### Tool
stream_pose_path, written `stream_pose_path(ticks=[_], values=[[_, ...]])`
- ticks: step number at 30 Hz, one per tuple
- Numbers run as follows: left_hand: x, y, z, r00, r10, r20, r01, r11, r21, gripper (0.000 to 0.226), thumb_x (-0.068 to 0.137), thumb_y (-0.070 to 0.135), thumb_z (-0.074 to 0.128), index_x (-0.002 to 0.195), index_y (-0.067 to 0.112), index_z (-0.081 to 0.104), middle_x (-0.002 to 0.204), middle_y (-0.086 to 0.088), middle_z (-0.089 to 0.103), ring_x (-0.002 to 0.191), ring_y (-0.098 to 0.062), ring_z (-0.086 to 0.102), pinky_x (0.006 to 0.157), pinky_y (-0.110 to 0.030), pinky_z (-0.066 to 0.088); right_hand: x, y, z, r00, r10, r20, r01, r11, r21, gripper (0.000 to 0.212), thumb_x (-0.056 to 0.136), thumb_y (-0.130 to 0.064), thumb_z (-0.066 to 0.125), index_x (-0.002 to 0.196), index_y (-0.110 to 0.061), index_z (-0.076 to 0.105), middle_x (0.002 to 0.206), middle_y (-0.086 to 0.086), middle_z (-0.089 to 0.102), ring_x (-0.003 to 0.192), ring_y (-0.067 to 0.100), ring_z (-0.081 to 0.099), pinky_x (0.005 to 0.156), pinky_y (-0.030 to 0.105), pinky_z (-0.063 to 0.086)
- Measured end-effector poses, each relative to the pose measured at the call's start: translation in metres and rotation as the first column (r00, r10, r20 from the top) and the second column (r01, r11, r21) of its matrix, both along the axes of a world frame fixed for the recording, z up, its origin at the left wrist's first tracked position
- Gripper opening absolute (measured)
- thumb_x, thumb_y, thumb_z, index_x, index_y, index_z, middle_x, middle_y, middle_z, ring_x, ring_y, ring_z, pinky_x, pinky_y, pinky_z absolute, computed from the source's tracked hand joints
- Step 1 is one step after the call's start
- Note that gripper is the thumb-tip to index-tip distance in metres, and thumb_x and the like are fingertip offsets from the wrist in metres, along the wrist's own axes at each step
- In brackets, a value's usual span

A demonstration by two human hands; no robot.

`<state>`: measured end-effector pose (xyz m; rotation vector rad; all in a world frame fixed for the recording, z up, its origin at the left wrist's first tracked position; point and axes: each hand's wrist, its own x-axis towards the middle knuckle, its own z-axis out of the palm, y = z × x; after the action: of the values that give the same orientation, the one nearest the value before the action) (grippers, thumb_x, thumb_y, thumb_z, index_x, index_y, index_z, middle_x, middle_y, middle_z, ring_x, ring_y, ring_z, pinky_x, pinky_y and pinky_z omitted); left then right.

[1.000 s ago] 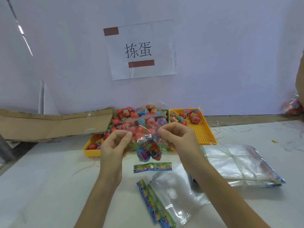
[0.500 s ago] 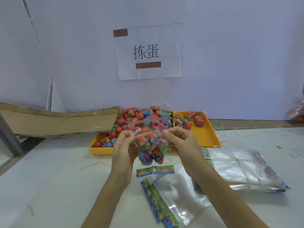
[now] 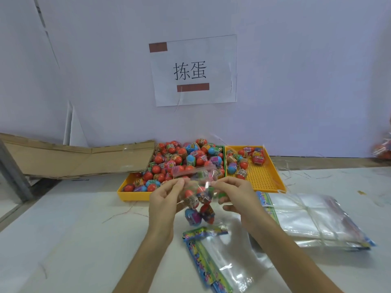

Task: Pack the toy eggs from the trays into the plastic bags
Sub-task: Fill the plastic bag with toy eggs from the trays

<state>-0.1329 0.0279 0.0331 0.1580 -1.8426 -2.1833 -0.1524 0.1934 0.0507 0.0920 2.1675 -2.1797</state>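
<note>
while both hands pinch its top edge, the filled bag [image 3: 197, 199] hangs between them, above the counter [image 3: 74, 240].

thin, slippery film with a lumpy load of hard, light toy eggs [image 3: 193, 215] sagging below the grip; it looks best held at the stiffer pink strip along the mouth. left hand [image 3: 164, 200] and right hand [image 3: 237, 196] each have thumb and fingers closed on that mouth. beyond the grip sit the trays [image 3: 265, 178]; under it lie empty bags [image 3: 220, 265].
</note>
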Motion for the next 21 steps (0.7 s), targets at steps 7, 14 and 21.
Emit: stream_pose_path(ticks=[7, 14, 21], values=[[0.000, 0.002, 0.000, 0.997, 0.066, -0.033, -0.065, 0.997, 0.048, 0.015, 0.101, 0.017, 0.059, 0.101, 0.012, 0.073, 0.092, -0.008, 0.079, 0.085, -0.025, 0.076, 0.063, -0.026, 0.060, -0.002, -0.002, -0.004, 0.997, -0.024, -0.074, 0.032, 0.993, 0.113, 0.016, 0.090, -0.021, 0.074, 0.078, -0.011, 0.073, 0.058, -0.011, 0.063, 0.049, 0.005, 0.055, 0.048, 0.019, 0.044], [0.004, 0.004, 0.000, 0.983, 0.122, -0.136, -0.126, 0.992, -0.023, 0.027, 0.101, 0.018, 0.060, 0.083, 0.029, 0.077, 0.083, -0.003, 0.079, 0.075, -0.022, 0.077, 0.053, -0.026, 0.058, 0.003, -0.006, -0.008, 0.927, -0.121, -0.354, 0.233, 0.927, 0.293, 0.012, 0.086, -0.019, 0.077, 0.087, -0.023, 0.065, 0.077, -0.005, 0.062, 0.065, 0.006, 0.055, 0.057, 0.015, 0.041], [0.009, 0.010, -0.003, 0.949, 0.062, -0.309, -0.145, 0.956, -0.254, 0.012, 0.099, 0.022, 0.063, 0.095, 0.025, 0.074, 0.078, 0.001, 0.077, 0.076, -0.017, 0.076, 0.067, -0.035, 0.063, 0.011, -0.014, -0.002, 0.504, 0.095, -0.859, 0.329, 0.898, 0.292, 0.013, 0.085, -0.004, 0.078, 0.088, -0.015, 0.073, 0.086, -0.009, 0.066, 0.077, 0.005, 0.060, 0.069, 0.012, 0.046]])
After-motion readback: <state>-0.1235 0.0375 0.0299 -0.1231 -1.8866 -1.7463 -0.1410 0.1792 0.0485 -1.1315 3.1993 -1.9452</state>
